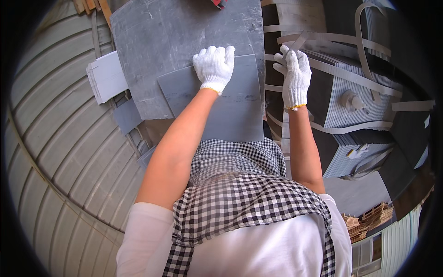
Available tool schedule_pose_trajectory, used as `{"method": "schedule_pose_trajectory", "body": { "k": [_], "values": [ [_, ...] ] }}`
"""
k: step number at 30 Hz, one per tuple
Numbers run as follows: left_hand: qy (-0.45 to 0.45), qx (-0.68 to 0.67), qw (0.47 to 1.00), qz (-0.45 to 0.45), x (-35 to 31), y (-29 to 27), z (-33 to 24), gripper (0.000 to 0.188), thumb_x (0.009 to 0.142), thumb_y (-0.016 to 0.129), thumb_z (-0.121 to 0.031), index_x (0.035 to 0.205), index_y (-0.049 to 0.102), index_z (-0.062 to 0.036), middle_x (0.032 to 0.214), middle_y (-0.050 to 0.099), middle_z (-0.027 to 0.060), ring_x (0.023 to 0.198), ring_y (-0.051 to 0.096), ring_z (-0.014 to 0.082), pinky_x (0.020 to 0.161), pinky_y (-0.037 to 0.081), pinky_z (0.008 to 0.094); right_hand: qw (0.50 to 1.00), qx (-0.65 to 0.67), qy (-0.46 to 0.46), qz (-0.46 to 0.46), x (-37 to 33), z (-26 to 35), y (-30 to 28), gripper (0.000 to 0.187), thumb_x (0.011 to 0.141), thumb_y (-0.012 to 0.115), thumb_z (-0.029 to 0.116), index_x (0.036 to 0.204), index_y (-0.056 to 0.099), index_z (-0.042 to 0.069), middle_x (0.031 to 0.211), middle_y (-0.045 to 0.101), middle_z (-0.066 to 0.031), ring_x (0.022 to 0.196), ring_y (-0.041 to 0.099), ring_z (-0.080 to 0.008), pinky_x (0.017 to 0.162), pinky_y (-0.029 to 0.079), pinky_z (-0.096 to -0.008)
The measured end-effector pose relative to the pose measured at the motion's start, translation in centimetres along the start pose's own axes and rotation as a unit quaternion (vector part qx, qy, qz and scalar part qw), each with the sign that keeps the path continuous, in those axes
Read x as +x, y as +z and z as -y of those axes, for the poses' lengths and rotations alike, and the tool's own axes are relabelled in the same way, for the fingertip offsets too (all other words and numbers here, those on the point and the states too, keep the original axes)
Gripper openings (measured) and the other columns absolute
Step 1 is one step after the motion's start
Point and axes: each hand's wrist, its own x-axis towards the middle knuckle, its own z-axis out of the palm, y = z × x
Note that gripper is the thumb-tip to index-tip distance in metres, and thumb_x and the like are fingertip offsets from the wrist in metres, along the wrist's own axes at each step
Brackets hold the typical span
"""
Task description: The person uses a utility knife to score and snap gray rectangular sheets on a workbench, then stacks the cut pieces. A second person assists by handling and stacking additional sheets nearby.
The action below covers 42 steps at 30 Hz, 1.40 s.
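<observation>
A smooth grey flat sheet (235,104) lies slanted over the larger scuffed grey board (152,41), its near edge against my checked apron. My left hand (214,68), in a white knitted glove, is closed at the sheet's far edge, fingers bent down over it. Right of the board, my right hand (295,76), gloved the same way, is raised. Its thumb and fingers pinch a short flat grey piece (301,40); whether that is a blade or a strip end, I cannot tell.
Strapped stacks of thin grey sheets (355,90) stand on the right, with a small white squeeze bottle (353,100) on one. Loose pale straps (369,44) loop over them. A red object (219,3) sits at the board's far edge. White sheets (108,77) lie left.
</observation>
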Motion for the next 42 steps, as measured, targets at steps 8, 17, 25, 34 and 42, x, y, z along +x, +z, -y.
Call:
{"method": "schedule_pose_trajectory", "body": {
  "k": [8, 17, 25, 34, 42],
  "values": [
    [-0.003, -0.014, 1.0, 0.003, 0.0, -0.1, 0.1, 0.04, 0.093, 0.061, -0.04, 0.063, 0.065, -0.0138, 0.063, 0.059, 0.0065, 0.063, 0.058, 0.0291, 0.061, 0.04, 0.0459, 0.869, -0.455, -0.118, 0.153, 0.3, 0.4, -2.8, 0.022, 0.098, 0.062, 0.023, 0.116, 0.069, 0.012, 0.092, 0.074, -0.007, 0.081, 0.071, -0.019, 0.072, 0.054, -0.0301],
    [-0.031, -0.056, 0.998, 0.008, 0.1, -0.4, 0.1, 0.05, 0.093, 0.058, -0.053, 0.065, 0.066, -0.0134, 0.066, 0.06, 0.0062, 0.068, 0.058, 0.0287, 0.066, 0.04, 0.0448, 0.58, -0.633, -0.435, 0.271, 4.0, 4.2, 0.5, 0.01, 0.092, 0.058, 0.02, 0.097, 0.066, 0.017, 0.083, 0.069, -0.0067, 0.078, 0.068, -0.0291, 0.066, 0.055, -0.0408],
    [-0.02, -0.055, 0.998, -0.011, 0.0, -0.3, 0.2, 0.051, 0.088, 0.062, -0.058, 0.061, 0.062, -0.0144, 0.067, 0.059, 0.005, 0.07, 0.058, 0.0278, 0.067, 0.04, 0.0446, 0.517, -0.65, -0.454, 0.323, 4.5, 4.9, 2.0, 0.006, 0.087, 0.058, 0.017, 0.088, 0.063, 0.015, 0.076, 0.068, -0.0072, 0.076, 0.068, -0.0298, 0.063, 0.054, -0.0424],
    [-0.05, -0.036, 0.995, 0.079, 0.5, -1.2, -0.2, 0.049, 0.089, 0.06, -0.059, 0.072, 0.073, -0.0142, 0.077, 0.068, 0.0055, 0.079, 0.062, 0.0263, 0.075, 0.042, 0.0434, 0.481, -0.675, -0.434, 0.353, 5.3, 4.0, 2.4, 0.006, 0.086, 0.058, 0.015, 0.088, 0.063, 0.015, 0.075, 0.068, -0.0075, 0.077, 0.068, -0.0299, 0.063, 0.054, -0.0427],
    [-0.027, -0.061, 0.997, -0.035, 0.3, -0.3, 0.0, 0.044, 0.084, 0.069, -0.05, 0.059, 0.064, -0.0145, 0.063, 0.06, 0.0044, 0.066, 0.059, 0.0274, 0.063, 0.041, 0.0438, 0.569, -0.635, -0.426, 0.302, 5.5, 2.1, 0.7, 0.014, 0.091, 0.058, 0.021, 0.1, 0.067, 0.017, 0.081, 0.071, -0.0051, 0.078, 0.068, -0.0294, 0.064, 0.054, -0.0412]
  ]
}}
